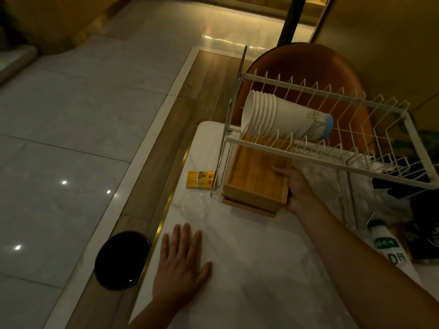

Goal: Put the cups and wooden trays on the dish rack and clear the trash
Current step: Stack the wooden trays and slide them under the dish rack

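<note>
A white two-tier wire dish rack (327, 160) stands on the white marble table (256, 269). A stack of white paper cups (282, 118) lies on its side on the upper tier. A stack of wooden trays (255, 181) sits half under the upper tier, at the rack's lower level. My right hand (298, 188) grips the right edge of that stack. Flat on the table rests my left hand (180, 262), fingers spread and holding nothing. A clear plastic lid (193, 205) and a yellow paper packet (199, 180) lie left of the rack.
A black round bin (121, 260) stands on the floor at the table's left edge. A white and green bottle (389, 244) lies at the right, next to dark items. A brown chair (308, 65) stands behind the rack.
</note>
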